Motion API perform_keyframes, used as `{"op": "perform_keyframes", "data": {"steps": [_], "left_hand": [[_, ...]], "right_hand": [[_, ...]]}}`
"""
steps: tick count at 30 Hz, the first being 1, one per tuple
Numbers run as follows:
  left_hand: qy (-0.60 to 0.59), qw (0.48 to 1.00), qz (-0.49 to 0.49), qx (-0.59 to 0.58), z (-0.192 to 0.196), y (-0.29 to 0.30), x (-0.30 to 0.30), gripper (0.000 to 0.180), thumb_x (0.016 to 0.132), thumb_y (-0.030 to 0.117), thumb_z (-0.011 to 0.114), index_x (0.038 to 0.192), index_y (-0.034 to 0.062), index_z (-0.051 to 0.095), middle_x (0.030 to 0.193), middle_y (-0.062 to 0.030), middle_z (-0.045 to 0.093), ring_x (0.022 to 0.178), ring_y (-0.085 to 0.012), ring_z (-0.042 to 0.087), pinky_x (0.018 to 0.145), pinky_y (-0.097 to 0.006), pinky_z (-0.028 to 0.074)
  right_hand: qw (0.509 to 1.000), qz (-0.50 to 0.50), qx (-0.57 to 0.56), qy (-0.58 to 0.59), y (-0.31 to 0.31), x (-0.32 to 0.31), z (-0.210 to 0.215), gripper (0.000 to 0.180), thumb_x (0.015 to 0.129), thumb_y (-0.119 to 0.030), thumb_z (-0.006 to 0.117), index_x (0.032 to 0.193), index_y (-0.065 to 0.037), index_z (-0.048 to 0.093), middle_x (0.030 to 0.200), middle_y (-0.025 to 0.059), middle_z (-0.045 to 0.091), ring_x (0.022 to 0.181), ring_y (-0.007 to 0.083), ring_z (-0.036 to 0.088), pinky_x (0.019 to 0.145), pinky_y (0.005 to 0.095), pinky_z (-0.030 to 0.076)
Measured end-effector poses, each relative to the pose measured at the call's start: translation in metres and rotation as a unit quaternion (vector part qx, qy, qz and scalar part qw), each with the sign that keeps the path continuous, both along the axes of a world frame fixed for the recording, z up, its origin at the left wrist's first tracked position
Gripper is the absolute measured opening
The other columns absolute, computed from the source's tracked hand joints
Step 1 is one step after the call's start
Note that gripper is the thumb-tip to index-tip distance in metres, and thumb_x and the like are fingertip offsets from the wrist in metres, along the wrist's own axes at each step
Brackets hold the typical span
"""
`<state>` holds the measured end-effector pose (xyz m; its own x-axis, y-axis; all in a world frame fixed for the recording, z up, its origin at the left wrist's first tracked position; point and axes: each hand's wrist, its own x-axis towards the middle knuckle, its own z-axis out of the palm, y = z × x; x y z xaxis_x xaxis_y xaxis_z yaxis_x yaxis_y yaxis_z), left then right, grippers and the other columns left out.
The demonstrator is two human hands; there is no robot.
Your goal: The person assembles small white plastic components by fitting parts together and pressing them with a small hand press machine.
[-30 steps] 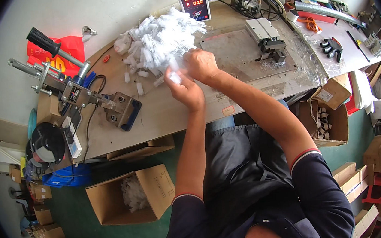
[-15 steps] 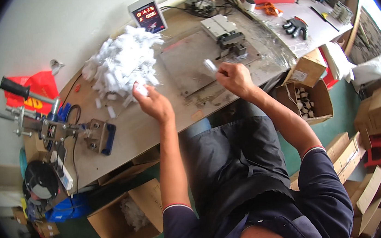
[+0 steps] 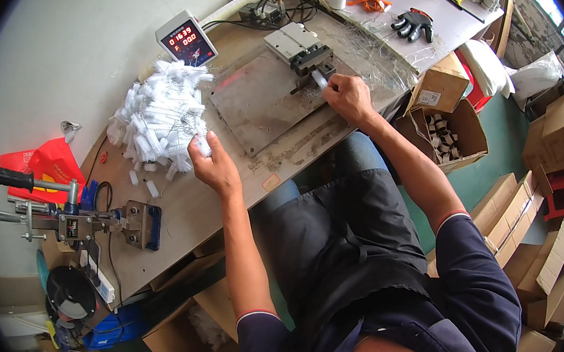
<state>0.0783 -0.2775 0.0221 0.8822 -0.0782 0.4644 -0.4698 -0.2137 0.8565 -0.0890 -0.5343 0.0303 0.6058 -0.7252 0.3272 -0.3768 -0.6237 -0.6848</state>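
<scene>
My right hand (image 3: 349,99) is closed in a pinch at the metal clamp fixture (image 3: 314,60) on the bench. From its fingertips a small white bristle brush (image 3: 319,80) points into the jaw area; the hand hides the brush's other end. At the near edge of a heap of white brushes (image 3: 159,117) with thin wire stems, my left hand (image 3: 218,171) pinches another white brush (image 3: 203,145) between thumb and fingers. The fixture stands on a flat metal plate (image 3: 254,110).
A lit digital counter (image 3: 186,40) stands behind the heap. At the left is a lever press (image 3: 80,218). A dark glove (image 3: 412,25) lies at the far right. Below the bench are a carton of small pale pieces (image 3: 477,131) and another open carton (image 3: 176,345).
My right hand has brought its brush up to the fixture's jaws, from just in front of them. My left hand stays by the heap. The whole view has shifted slightly.
</scene>
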Motion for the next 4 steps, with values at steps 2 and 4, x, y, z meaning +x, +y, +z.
{"op": "perform_keyframes", "data": {"steps": [2, 4], "left_hand": [[-0.013, 1.0, 0.009, 0.013, -0.0007, -0.0012, 0.0003, 0.038, 0.102, 0.027, 0.066, 0.121, -0.0056, 0.061, 0.106, -0.018, 0.071, 0.096, -0.0263, 0.066, 0.09, -0.039, 0.051], [-0.026, 0.999, 0.018, 0.027, -0.0024, -0.0025, 0.0008, 0.037, 0.103, 0.027, 0.067, 0.12, -0.0053, 0.061, 0.103, -0.0158, 0.071, 0.094, -0.0229, 0.064, 0.089, -0.038, 0.051]], "right_hand": [[1.0, -0.013, 0.003, 0.006, -0.0004, 0.0029, 0.0007, 0.021, 0.078, -0.025, 0.064, 0.074, -0.005, 0.069, 0.074, 0.0217, 0.068, 0.075, 0.0427, 0.068, 0.072, 0.0495, 0.054], [1.0, -0.017, 0.004, 0.008, -0.0016, 0.0049, 0.0004, 0.022, 0.077, -0.025, 0.064, 0.075, -0.004, 0.069, 0.074, 0.0217, 0.068, 0.075, 0.043, 0.068, 0.073, 0.0502, 0.054]]}}
